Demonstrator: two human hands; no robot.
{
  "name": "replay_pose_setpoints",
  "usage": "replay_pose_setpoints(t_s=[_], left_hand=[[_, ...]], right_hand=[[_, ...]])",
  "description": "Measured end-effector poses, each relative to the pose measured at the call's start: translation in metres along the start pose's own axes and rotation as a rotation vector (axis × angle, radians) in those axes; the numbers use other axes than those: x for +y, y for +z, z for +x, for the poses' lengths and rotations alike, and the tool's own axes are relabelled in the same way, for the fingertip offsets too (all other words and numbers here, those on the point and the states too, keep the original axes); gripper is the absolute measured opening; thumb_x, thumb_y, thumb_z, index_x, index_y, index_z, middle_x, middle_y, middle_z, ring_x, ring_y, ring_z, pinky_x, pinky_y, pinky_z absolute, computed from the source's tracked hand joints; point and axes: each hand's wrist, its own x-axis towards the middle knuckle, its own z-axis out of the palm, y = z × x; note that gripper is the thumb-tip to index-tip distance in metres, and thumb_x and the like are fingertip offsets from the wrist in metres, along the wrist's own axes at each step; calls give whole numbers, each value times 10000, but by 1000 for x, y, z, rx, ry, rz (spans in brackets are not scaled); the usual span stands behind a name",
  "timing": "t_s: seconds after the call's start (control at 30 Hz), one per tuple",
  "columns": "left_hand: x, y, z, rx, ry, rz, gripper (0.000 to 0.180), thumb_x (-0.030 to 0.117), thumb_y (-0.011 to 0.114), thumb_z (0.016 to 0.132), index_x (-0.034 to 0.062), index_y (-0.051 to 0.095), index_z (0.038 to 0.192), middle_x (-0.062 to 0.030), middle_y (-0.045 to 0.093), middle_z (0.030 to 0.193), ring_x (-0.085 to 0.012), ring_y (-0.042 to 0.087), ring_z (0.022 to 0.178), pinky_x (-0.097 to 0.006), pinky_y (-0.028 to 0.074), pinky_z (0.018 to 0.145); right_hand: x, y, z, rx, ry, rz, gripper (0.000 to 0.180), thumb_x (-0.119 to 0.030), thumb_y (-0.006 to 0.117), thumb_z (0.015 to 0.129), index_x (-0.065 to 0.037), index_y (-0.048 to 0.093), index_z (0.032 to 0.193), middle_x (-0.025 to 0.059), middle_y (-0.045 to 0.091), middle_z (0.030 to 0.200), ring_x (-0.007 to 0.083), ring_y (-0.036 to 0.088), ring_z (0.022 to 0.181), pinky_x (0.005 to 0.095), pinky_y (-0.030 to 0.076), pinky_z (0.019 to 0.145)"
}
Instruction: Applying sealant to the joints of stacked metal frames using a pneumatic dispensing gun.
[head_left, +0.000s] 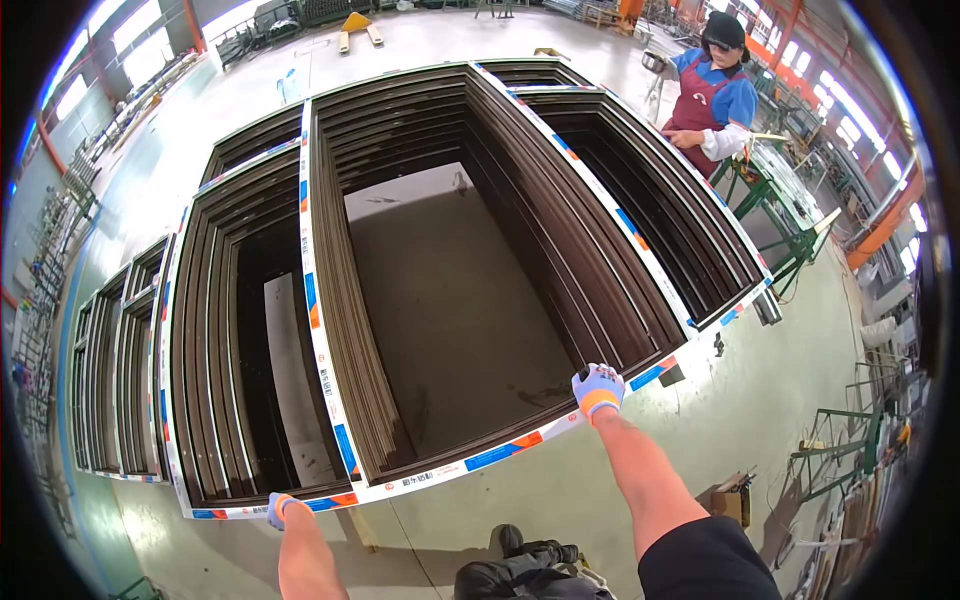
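Observation:
Dark brown window frames are stacked flat in front of me, with white, blue and orange protective tape on the top window frame. Crossbars divide each into a wide middle opening and narrower side openings. At the near left corner my left hand, in a light glove with an orange cuff, closes round the near edge. Farther right, my right hand, gloved alike, grips that same edge with its fingers over the top. The undersides of both hands are hidden.
Another stack of smaller frames lies at the left. At the far right a person in a cap and dark red apron stands beside a green metal workbench. A yellow pallet truck is at the back. A cardboard box sits near right.

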Motion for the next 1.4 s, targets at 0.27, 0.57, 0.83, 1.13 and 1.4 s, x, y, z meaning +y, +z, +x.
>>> replay_pose_setpoints(t_s=[0.27, 0.57, 0.83, 1.13, 1.4], left_hand=[[2, 1, 0, 76, -92, -181, 322, 322, 520, 889, 118, 695, 1066, -22, 711, 1025, -144, 686, 900, -303, 528, 764], [7, 9, 3, 62, -58, -176, 338, 280, 429, 981, 158, 698, 1145, -16, 702, 1109, -111, 675, 937, -266, 520, 790], [7, -22, -91, 100, 283, 730, 303, 265, 467, 994, 210, 699, 1181, 34, 701, 1137, -89, 671, 992, -240, 515, 813], [-1, -14, -24, 59, 130, 530, 301, 266, 458, 1000, 197, 692, 1177, 51, 696, 1123, -62, 655, 1007, -239, 508, 823], [1, -4, -20, 45, 120, 349, 292, 290, 466, 970, 144, 675, 1112, 12, 686, 1057, -98, 667, 949, -249, 517, 771]], right_hand=[[3, 2, 2, -8, 17, -10, 352, -427, 589, 851, -113, 717, 942, 102, 708, 1013, 280, 644, 1049, 412, 480, 919], [6, 0, 1, -9, 28, -18, 333, -421, 597, 850, -121, 713, 941, 96, 704, 1014, 279, 642, 1037, 413, 474, 921], [15, 3, 3, 4, 45, -22, 323, -417, 605, 847, -129, 713, 944, 90, 702, 1025, 273, 642, 1040, 413, 475, 918], [0, 2, 2, -17, 7, 8, 350, -431, 597, 852, -119, 711, 962, 97, 693, 1032, 276, 639, 1040, 421, 474, 919], [2, 1, 3, -51, 12, 3, 380, -453, 591, 863, -113, 706, 986, 102, 684, 1046, 278, 632, 1059, 424, 469, 930]])
